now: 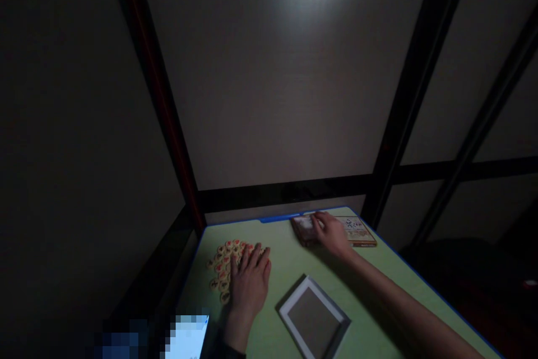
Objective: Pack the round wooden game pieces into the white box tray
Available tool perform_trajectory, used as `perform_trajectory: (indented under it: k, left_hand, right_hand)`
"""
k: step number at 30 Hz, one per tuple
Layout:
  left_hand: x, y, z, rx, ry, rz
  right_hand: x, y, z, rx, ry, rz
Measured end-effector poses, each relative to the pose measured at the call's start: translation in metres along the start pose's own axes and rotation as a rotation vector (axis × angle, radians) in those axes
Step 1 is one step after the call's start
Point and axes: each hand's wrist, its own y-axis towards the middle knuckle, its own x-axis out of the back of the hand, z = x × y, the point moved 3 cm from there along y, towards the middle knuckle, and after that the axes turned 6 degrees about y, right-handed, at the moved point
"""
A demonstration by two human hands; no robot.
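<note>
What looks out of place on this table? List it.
The round pieces lie in a loose heap partly under the flat left hand, not in rows. The white-rimmed tray sits skewed to the edges of the table. Nothing looks spilled or broken, though the picture is dim.

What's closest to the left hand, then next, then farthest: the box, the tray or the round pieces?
1. Round pieces, under the left hand fingers.
2. Tray, just right of it.
3. Box, far side, under the right hand.
</note>
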Motion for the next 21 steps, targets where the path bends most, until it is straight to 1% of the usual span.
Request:
perform_trajectory:
  k: [2, 3, 4, 6, 9, 12, 15, 18, 20, 21]
  left_hand:
    - [-0.001, 0.000, 0.000, 0.007, 0.028, 0.014]
    - [-0.001, 0.001, 0.000, 0.005, 0.046, 0.013]
    - [0.000, 0.001, 0.001, 0.000, 0.063, 0.007]
    - [0.002, 0.003, 0.002, -0.015, 0.087, -0.029]
    - [0.013, 0.003, -0.002, -0.040, 0.104, -0.116]
    - [0.024, -0.012, -0.019, -0.064, 0.074, -0.160]
    - [0.022, -0.046, -0.047, -0.106, 0.001, -0.111]
    - [0.009, -0.084, -0.074, -0.170, -0.036, -0.074]
    - [0.002, -0.100, -0.085, -0.190, -0.066, -0.003]
    - [0.001, -0.103, -0.089, -0.196, -0.084, 0.040]
  right_hand:
    - [0.026, -0.019, -0.033, -0.030, -0.292, 0.011]
    - [0.033, -0.028, -0.048, -0.073, -0.402, 0.043]
    - [0.039, -0.036, -0.062, -0.133, -0.475, 0.080]
    - [0.043, -0.048, -0.079, -0.187, -0.533, 0.175]
    - [0.045, -0.059, -0.084, -0.160, -0.554, 0.229]
    - [0.052, -0.071, -0.082, -0.096, -0.583, 0.221]
    - [0.062, -0.094, -0.084, -0.027, -0.589, 0.206]
    - [0.070, -0.122, -0.091, 0.020, -0.558, 0.187]
    - [0.073, -0.135, -0.093, 0.046, -0.547, 0.166]
    - [0.073, -0.140, -0.093, 0.057, -0.545, 0.154]
